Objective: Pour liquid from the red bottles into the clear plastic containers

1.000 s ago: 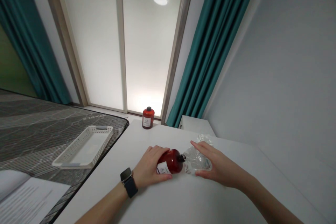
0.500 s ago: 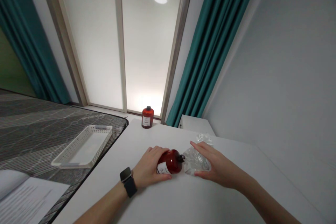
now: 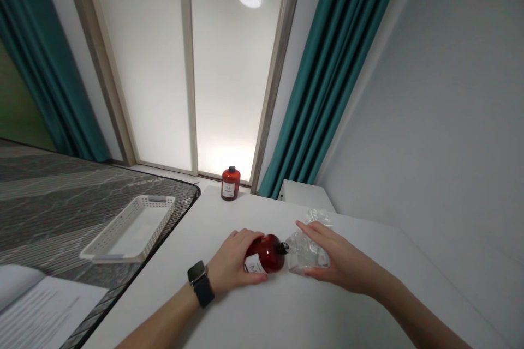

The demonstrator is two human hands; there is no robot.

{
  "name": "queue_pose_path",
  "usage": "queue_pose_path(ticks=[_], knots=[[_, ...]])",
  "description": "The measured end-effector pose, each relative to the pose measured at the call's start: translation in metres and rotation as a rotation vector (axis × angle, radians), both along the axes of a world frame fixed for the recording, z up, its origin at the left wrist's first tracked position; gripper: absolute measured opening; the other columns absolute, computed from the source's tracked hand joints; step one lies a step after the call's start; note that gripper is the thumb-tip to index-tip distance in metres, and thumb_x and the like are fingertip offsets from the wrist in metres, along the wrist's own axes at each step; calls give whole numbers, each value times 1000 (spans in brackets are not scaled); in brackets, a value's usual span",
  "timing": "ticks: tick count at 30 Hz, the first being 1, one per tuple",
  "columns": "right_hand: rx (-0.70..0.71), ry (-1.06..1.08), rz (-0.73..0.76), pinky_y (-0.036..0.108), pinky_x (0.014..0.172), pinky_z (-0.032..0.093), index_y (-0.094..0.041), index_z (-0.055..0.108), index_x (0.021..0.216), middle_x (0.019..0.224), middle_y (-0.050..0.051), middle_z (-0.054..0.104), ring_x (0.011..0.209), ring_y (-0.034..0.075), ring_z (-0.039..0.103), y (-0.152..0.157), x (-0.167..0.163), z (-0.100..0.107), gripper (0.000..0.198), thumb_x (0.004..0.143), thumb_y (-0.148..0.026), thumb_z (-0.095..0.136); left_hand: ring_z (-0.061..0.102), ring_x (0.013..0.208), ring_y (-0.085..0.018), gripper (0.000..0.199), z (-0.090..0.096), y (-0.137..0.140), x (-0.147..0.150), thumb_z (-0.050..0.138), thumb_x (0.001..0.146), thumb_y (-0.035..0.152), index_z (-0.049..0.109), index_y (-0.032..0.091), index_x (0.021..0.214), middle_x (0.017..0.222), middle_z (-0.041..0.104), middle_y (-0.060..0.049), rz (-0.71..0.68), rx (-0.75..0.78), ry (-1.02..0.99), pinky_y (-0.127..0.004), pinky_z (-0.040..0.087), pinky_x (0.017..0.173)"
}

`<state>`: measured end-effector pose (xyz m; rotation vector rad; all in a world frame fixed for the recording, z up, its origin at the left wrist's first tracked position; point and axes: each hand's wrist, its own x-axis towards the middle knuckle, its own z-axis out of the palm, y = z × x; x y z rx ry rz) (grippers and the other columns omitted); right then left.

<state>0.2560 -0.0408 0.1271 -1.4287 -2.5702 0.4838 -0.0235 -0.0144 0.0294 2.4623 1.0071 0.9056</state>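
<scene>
A reddish-brown bottle (image 3: 271, 253) with a black neck and a white label lies on its side on the white table, its neck pointing right. My left hand (image 3: 235, 264), wearing a dark watch, is wrapped round the bottle's base end. Just beyond the neck lies a crinkled clear plastic wrap (image 3: 305, 251). My right hand (image 3: 338, 259) curves round the wrap, thumb on the near side and fingers on the far side. Part of the wrap is hidden by this hand. The bottle's neck is at the wrap's left edge; whether they touch I cannot tell.
A second reddish-brown bottle (image 3: 230, 184) with a black cap stands upright at the table's (image 3: 262, 316) far edge. To the left, a white plastic basket (image 3: 153, 237) and an open booklet (image 3: 49, 305) rest on a grey patterned surface (image 3: 82, 196). A white cabinet (image 3: 307, 194) stands behind the table.
</scene>
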Motion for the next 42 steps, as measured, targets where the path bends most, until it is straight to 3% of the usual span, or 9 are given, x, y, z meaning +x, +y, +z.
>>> queue_pose_path(ticks=[42], knots=[[-23,16,21,43,109,37,-28,27,151,142,9,47,128,28,46,3,1,4,85,80,-50,68,60,98,-29,74,-2,-1,0,82,67,46,47,19,126,113,63,-10,-10,-41,-14,-43,46,85]])
